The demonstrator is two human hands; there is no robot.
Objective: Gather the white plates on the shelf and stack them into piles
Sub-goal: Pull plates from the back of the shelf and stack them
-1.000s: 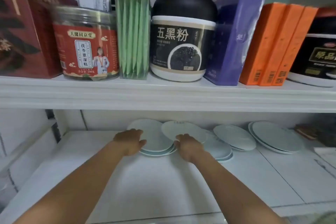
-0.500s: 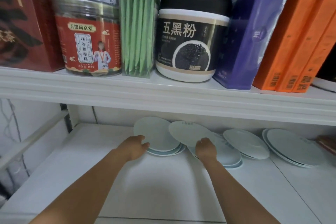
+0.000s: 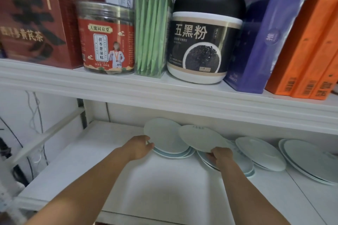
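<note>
White plates lie in several low piles along the back of the lower shelf [image 3: 164, 188]. My left hand [image 3: 139, 147] rests on the near left edge of the leftmost pile [image 3: 164, 137], fingers on its top plate. My right hand [image 3: 220, 155] grips the near rim of a single plate [image 3: 201, 138], held tilted with its underside up, above the second pile [image 3: 243, 164] and overlapping the leftmost one. Further right lie a third pile [image 3: 261, 152] and a fourth pile [image 3: 307, 159].
The upper shelf board [image 3: 164, 89] hangs low over the plates. On it stand a dark red box [image 3: 33, 23], a red-labelled jar [image 3: 108, 42], green sachets [image 3: 151, 34], a black-lidded tub [image 3: 204, 38], a purple box [image 3: 261, 33] and orange boxes [image 3: 307, 51]. Cables hang at the left.
My right hand has lifted one plate by its rim, tilting it up above the second pile. My left hand stays on the leftmost pile. The view has moved closer and to the left.
</note>
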